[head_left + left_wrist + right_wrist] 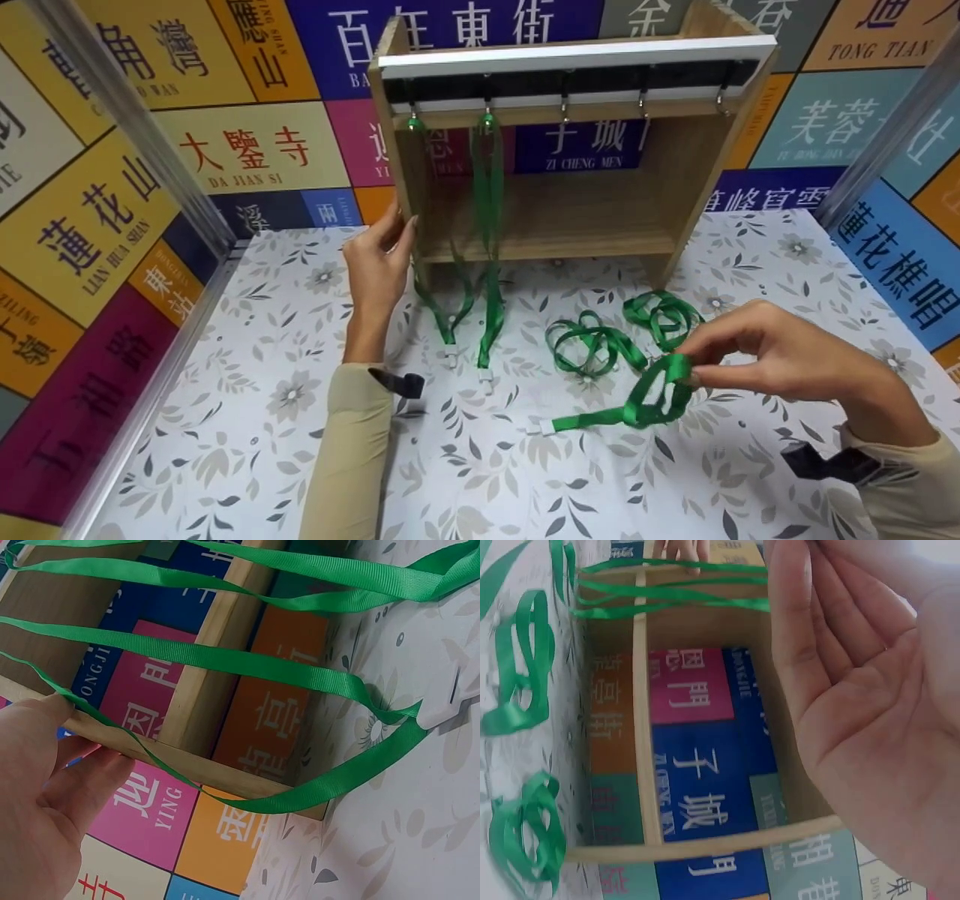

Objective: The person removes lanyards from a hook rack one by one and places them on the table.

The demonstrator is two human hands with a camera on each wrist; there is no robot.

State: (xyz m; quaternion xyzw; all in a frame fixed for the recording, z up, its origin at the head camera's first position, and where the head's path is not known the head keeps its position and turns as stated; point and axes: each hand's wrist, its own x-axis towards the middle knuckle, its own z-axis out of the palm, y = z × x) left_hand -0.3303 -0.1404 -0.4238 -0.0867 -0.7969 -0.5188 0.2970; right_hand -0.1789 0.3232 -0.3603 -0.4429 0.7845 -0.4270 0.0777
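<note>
My left hand (pixel 379 262) grips the left side panel (pixel 398 150) of a wooden rack, with its fingers at the panel's edge in the left wrist view. Between thumb and fingers, my right hand (pixel 780 352) pinches a looped green ribbon lanyard (pixel 600 417). Its white clip end (pixel 546 426) points left, low over the table. Two more green lanyards hang from the rack's two leftmost hooks, one lanyard (pixel 489 187) beside the other (pixel 426 298). Their white clips reach down toward the tablecloth. The palm of the right hand (pixel 877 720) fills the right side of the right wrist view.
Two coiled green lanyards, a left coil (pixel 628 349) and a right coil (pixel 637 309), lie on the floral tablecloth (pixel 300 450) before the rack. Three metal hooks (pixel 566 111) on the rack's dark strip (pixel 525 88) hold nothing. Walls of colourful lettered panels (pixel 262 150) stand behind and beside the table.
</note>
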